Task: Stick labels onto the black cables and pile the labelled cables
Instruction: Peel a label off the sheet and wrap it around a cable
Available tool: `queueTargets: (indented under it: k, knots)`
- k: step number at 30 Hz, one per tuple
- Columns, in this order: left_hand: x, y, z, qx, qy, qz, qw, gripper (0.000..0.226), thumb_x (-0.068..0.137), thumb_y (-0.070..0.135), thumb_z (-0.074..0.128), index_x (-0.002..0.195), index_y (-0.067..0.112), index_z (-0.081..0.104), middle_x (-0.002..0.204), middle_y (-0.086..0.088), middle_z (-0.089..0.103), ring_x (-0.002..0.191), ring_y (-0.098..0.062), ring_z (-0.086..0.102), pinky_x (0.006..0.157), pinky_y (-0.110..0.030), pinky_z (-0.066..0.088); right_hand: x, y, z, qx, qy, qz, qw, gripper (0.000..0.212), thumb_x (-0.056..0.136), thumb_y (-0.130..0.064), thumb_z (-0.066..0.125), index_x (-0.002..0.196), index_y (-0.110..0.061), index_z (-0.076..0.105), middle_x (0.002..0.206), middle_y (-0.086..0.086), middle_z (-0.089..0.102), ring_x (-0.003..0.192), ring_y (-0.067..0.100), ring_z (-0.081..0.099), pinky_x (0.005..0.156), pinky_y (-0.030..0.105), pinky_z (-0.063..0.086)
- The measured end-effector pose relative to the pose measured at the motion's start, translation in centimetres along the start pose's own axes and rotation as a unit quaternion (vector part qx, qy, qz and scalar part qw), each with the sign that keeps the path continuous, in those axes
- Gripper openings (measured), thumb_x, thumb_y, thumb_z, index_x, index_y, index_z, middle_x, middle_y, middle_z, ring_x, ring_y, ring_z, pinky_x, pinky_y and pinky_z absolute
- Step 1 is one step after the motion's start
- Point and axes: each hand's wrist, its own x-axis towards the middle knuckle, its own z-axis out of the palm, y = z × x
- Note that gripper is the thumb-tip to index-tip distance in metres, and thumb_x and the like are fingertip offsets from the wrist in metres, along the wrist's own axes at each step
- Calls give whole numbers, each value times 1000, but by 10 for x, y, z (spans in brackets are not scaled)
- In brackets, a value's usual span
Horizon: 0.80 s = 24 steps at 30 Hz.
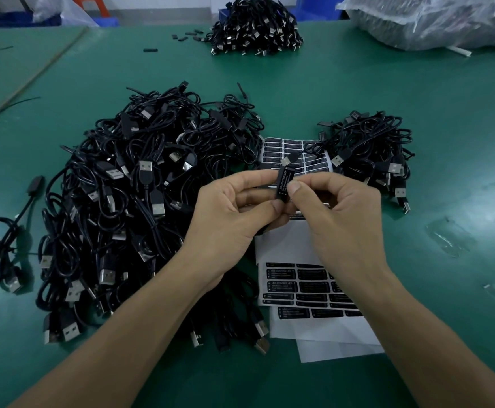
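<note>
My left hand (228, 213) and my right hand (337, 213) meet over the middle of the table, both pinching one small black controller block (283, 184) of a cable; a black label with white print lies along its face. My right thumb presses on the label. A big heap of black USB cables (128, 201) lies to the left. A smaller heap of cables (370, 148) lies to the right. Label sheets (296, 287) with rows of black stickers lie under my hands, and another sheet (284, 148) lies beyond them.
The green table mat (417, 98) carries a third cable heap (255, 28) at the far edge and a clear plastic bag (434, 22) at the far right. One loose cable (8, 237) lies at the left. Small black parts (150, 50) are scattered far off.
</note>
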Motion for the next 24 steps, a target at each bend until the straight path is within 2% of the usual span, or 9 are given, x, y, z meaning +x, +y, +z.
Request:
queueTargets:
  k: [8,19,24]
  knots:
    - [1,-1,0,-6,6,-8,1000,34,86,-12,67,115,5,67,90,-12,78,80,-18,76,71,-22,59,1,0,-2,20,-22,10,1000,13,92,-14,69,81,-18,75,68,-5,73,64,7,68,64,17,53]
    - [1,-1,0,-6,5,-8,1000,34,85,-12,67,109,13,68,87,-8,78,79,-18,76,70,-21,59,0,0,-1,7,-3,7,1000,17,90,-14,71,77,-24,74,69,-6,73,65,12,70,63,19,55]
    - [1,-2,-2,4,0,-6,1000,34,85,-10,69,111,12,69,88,-8,78,80,-18,76,72,-23,60,-1,-2,0,-6,7,6,1000,17,89,-13,72,76,-24,74,68,-6,73,66,17,71,67,32,61]
